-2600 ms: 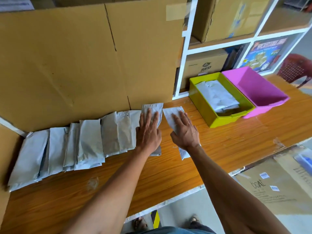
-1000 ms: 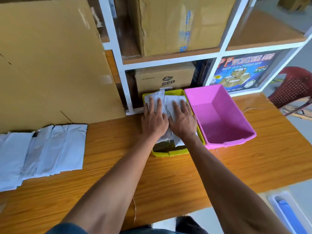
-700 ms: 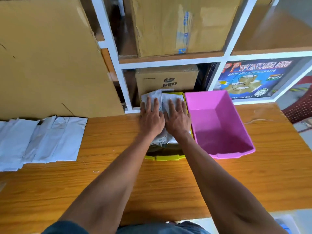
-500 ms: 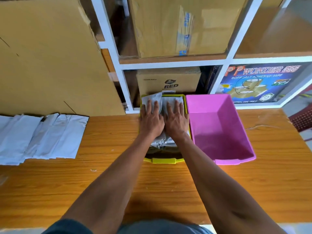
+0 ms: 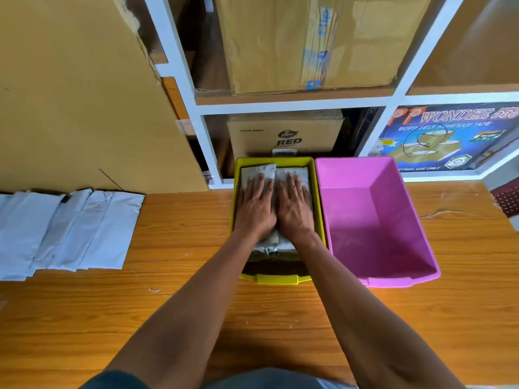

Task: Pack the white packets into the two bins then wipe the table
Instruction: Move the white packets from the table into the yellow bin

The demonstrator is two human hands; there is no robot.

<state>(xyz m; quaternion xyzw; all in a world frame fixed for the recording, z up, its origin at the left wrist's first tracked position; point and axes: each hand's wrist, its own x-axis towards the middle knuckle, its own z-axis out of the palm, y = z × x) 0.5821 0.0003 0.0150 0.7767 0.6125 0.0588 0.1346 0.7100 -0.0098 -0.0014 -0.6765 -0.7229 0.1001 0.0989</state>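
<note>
Now both hands lie flat, fingers straight, side by side: left hand and right hand press white packets down inside the yellow bin. Beside it, touching, stands the pink bin; more packets lie leftward on the worktop.

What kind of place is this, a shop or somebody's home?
Probably a stockroom or packing area. White shelves hold taped cardboard cartons and a box of adhesive tape, and white packets lie in a row on the wooden table.
</note>
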